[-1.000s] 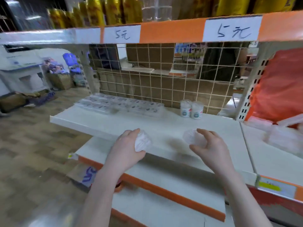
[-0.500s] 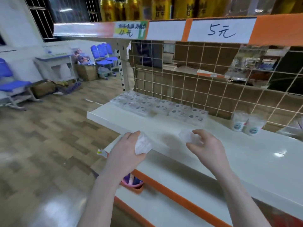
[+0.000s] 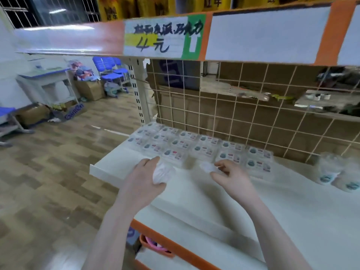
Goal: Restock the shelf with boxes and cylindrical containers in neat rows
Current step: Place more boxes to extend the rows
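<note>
Heavy motion blur, much of the detail unreadable. Left hand [image 3: 145,179] is curled round a small clear container [image 3: 162,172] with white contents; shape and label not resolvable. Right hand [image 3: 232,175] pinches another clear item [image 3: 207,167] between thumb and fingers; mostly a white smear, can't tell box or cylinder. Both hands hover over the front of the white shelf [image 3: 292,211], just short of the stock.

At 12 o'clock from the hands: clear flat boxes [image 3: 194,145] in neat rows against the wire grid back [image 3: 253,121], each with teal and red label marks, text illegible. At 3 o'clock: two cylindrical containers [image 3: 337,176] side by side with teal logos, heavily smeared, the right one nearly at the frame edge.

Readable writing: price tag [image 3: 155,38] on the upper shelf edge shows "4元" below a row of handwritten characters I can't make out. Blank white tag [image 3: 268,34] to its right. Yellow cans [image 3: 212,2] above are cut off by the top edge; "红牛" legible on one. Cardboard box [image 3: 73,112] on the floor at 10 o'clock reads something like "GamGn", not sure. Blue chairs [image 3: 112,71] behind it.

Below the shelf at 6 o'clock, an orange-pink basket [image 3: 153,246] is mostly hidden by the left forearm and the lower shelf.
</note>
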Tool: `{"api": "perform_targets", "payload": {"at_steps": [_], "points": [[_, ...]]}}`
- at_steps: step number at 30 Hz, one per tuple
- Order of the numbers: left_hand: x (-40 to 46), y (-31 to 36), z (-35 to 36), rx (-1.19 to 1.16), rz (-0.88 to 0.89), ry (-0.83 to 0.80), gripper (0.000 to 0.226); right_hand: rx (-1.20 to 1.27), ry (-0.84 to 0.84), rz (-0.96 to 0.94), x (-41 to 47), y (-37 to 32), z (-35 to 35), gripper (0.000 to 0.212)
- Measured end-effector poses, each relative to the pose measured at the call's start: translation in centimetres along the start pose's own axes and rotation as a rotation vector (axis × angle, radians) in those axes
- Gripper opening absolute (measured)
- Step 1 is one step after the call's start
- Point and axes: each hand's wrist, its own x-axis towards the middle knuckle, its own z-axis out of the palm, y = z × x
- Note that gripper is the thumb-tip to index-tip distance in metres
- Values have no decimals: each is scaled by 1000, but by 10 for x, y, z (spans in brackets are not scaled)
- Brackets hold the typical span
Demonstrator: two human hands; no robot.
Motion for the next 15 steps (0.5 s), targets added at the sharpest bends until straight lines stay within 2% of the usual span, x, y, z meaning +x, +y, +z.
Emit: {"api": "perform_targets", "payload": {"at_steps": [6, 15], "points": [[34, -24, -1, -28, 16, -20, 75, 28, -30, 77, 19, -5, 19, 11], [75, -57, -4, -85, 73, -53, 75, 108, 75, 163, 25, -8, 30, 24]]}}
